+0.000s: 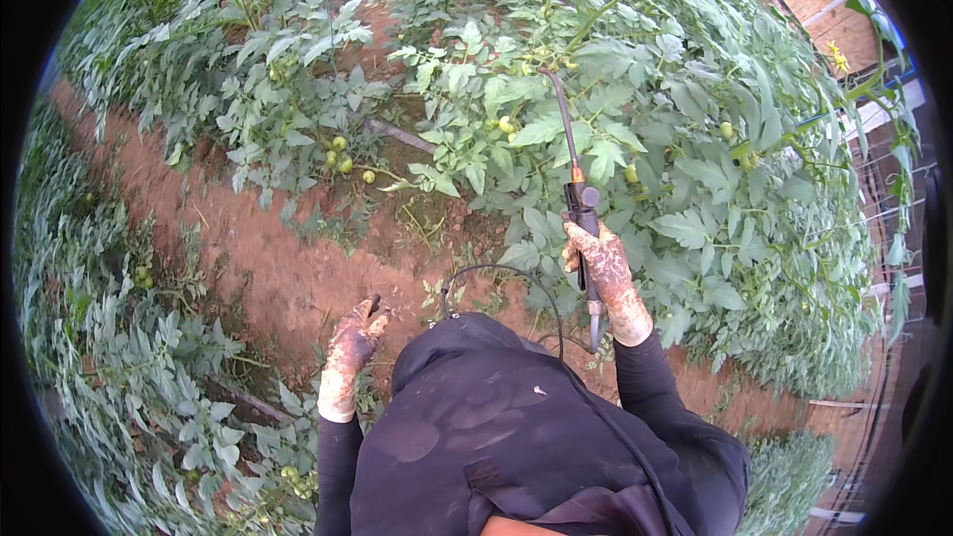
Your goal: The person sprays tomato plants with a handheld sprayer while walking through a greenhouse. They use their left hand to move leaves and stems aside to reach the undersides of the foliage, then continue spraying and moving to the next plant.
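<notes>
In the head view, my right hand [604,268], in a stained glove, is wrapped around the black handle of a spray wand [582,210]. The wand's thin curved tube [563,115] points up and away, its tip among tomato leaves. A dark hose [555,298] loops from near the handle's lower end beside my body. My left hand [356,339], also in a stained glove, is held low over the soil path with fingers partly curled. Something dark shows at its fingertips; I cannot tell whether it is held. Tomato plants [536,134] with green fruit surround the wand.
A bare soil path [275,260] runs between rows of leafy tomato plants. Green tomatoes [339,156] hang low beside it. A support string [327,11] drops from above at the upper left. A vine with a yellow flower [837,56] overhangs the right side.
</notes>
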Action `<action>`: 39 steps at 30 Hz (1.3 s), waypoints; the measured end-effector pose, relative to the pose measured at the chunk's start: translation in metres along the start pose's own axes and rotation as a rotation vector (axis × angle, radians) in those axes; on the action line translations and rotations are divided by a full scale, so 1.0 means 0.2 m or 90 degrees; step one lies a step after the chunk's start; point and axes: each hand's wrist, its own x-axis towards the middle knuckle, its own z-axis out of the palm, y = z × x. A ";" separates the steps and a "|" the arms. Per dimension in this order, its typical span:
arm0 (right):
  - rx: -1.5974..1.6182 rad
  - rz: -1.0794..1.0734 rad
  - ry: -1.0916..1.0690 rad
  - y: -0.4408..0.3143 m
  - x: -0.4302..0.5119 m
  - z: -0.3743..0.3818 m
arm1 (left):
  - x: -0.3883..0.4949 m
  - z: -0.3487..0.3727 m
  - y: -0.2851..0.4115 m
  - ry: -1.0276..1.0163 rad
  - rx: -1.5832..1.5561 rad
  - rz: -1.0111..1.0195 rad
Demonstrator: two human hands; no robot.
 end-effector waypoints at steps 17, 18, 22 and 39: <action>-0.011 -0.014 -0.115 -0.11 0.03 0.54 | 0.10 -0.24 -0.30 0.060 -0.016 -0.012; -0.001 -0.027 -0.133 -0.12 0.07 0.61 | 0.10 -0.28 -0.32 0.070 -0.023 -0.050; -0.070 -0.044 -0.221 -0.21 0.28 0.92 | 0.13 -0.49 -0.44 0.102 -0.104 -0.142; 0.034 -0.088 -0.318 -0.83 1.42 2.25 | 0.51 -1.35 -0.81 0.211 -0.101 -0.197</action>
